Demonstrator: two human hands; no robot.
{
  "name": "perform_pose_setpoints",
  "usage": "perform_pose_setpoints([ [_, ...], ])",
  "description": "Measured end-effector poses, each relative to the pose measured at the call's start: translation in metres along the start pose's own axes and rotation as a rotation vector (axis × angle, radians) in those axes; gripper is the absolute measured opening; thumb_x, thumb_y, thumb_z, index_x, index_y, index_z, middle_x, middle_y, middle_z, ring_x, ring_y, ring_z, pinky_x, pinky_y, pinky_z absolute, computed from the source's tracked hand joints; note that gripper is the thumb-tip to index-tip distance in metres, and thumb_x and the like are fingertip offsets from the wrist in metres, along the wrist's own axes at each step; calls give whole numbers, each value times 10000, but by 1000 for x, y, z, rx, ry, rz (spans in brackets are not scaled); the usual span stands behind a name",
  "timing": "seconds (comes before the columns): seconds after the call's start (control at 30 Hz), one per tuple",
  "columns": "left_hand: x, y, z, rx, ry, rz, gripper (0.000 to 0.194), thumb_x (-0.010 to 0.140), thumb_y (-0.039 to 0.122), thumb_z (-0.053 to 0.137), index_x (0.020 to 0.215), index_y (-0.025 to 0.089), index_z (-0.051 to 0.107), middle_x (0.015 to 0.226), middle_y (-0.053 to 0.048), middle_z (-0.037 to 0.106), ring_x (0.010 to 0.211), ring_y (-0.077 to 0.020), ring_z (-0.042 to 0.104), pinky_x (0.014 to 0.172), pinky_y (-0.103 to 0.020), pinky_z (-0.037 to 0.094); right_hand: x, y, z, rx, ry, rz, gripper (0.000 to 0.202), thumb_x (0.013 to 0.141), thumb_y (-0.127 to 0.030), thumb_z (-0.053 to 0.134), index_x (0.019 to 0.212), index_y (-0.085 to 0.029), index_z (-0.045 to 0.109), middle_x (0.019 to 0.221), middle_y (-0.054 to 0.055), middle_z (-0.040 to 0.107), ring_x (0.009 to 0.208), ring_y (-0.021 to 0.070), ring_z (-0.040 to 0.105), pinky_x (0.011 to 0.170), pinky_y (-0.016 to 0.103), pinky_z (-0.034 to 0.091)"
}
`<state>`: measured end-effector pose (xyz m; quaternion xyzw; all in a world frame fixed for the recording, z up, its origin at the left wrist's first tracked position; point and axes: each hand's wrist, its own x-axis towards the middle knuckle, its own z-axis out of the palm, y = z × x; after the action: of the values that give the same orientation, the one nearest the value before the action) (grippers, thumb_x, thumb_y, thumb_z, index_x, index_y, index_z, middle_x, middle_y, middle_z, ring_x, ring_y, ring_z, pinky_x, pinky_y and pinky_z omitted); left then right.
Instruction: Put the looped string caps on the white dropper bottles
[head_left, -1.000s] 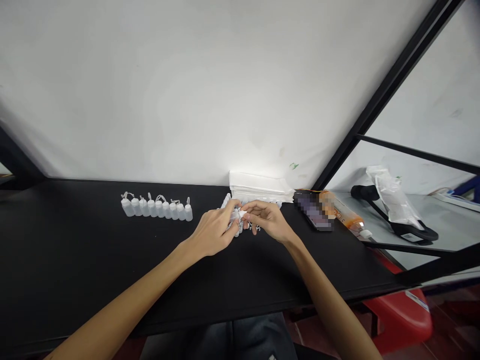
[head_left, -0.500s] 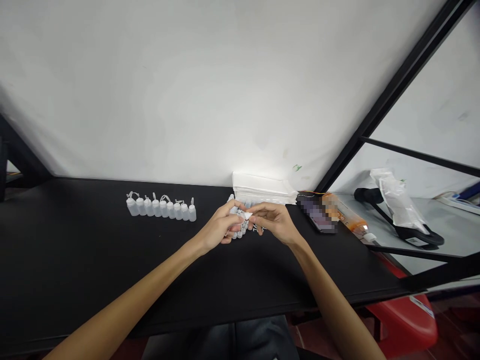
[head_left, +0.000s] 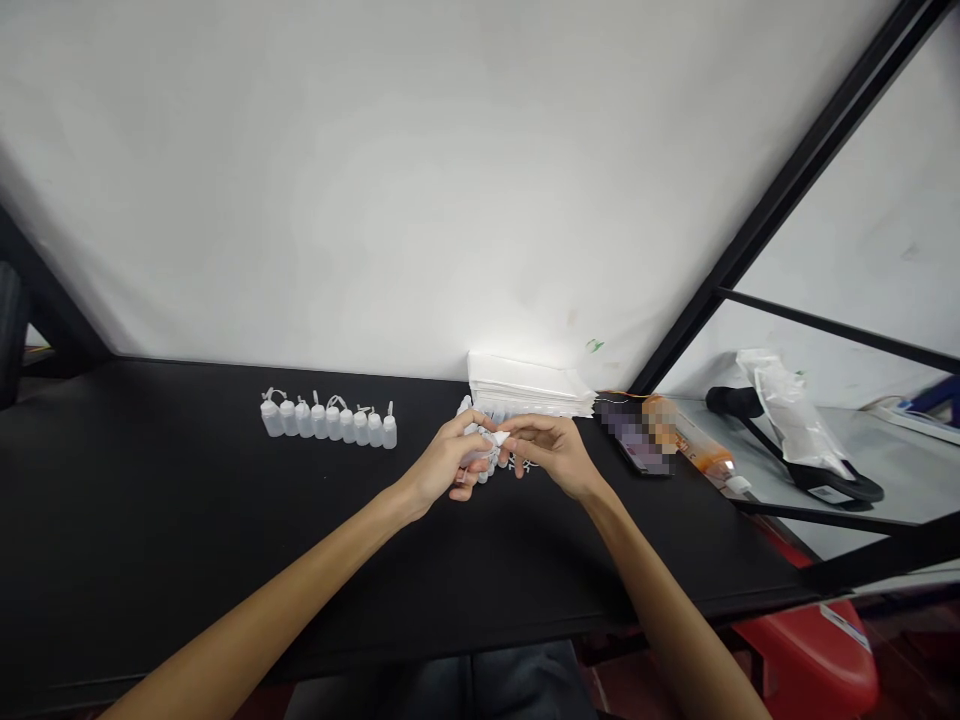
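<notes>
My left hand is closed round a small translucent plastic bottle, which lies tilted with its neck toward the right. At its neck shows a white cone-shaped tip. The thumb and forefinger of my right hand pinch the end of this tip. Below and behind the fingers are more small bottles, partly hidden by my hands. Off to the left stands a row of several similar bottles, upright, with thin strap-like caps at their tops.
A stack of white sheets or packets lies against the wall behind my hands. Right of it are a blurred phone-like object and an orange-labelled bottle. A black metal frame slants up at the right; a red stool stands below.
The view has shifted slightly. My left fingers have shifted a little, so more of the held bottle's body shows. Both hands stay together at the white tip.
</notes>
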<state>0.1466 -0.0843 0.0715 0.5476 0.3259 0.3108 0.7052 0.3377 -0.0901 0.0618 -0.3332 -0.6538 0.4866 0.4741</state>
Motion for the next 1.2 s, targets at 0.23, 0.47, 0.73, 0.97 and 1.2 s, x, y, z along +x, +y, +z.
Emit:
perform_pose_setpoints([
  [0.23, -4, -9, 4, 475, 111, 325, 196, 870, 231, 429, 1065, 227, 444, 617, 70, 456, 510, -96, 363, 502, -208, 286, 2, 5, 1, -44, 20, 26, 249, 781, -381, 743, 884, -155, 721, 627, 13, 648, 537, 130, 597, 461, 241, 502],
  [0.47, -8, -13, 7, 873, 116, 496, 246, 888, 182, 386, 1131, 188, 427, 565, 81, 450, 467, -124, 376, 540, -247, 294, 1, 9, 2, -173, -19, 29, 404, 879, -468, 611, 629, -151, 586, 556, -1, 591, 461, 87, 520, 459, 216, 441],
  [0.73, -3, -18, 6, 975, 193, 564, 177, 898, 193, 391, 1073, 182, 414, 596, 61, 520, 456, -141, 447, 527, -250, 305, 4, 12, 10, -103, 79, -1, 304, 835, -451, 674, 788, -162, 593, 529, -36, 568, 449, 103, 560, 405, 201, 438],
  [0.97, 0, -24, 2, 1014, 266, 609, 159, 914, 219, 379, 1068, 194, 411, 627, 53, 585, 456, -139, 488, 531, -246, 324, 2, 7, 8, 2, 51, -31, 239, 766, -338, 764, 877, -155, 660, 640, 8, 646, 564, 134, 624, 429, 211, 475],
  [1.2, 1, -28, 1, 1070, 301, 654, 145, 914, 227, 382, 1043, 184, 431, 638, 39, 573, 461, -138, 489, 527, -247, 328, 3, 8, 6, -28, 42, 24, 251, 762, -373, 758, 836, -144, 687, 611, 9, 625, 556, 135, 603, 423, 218, 456],
])
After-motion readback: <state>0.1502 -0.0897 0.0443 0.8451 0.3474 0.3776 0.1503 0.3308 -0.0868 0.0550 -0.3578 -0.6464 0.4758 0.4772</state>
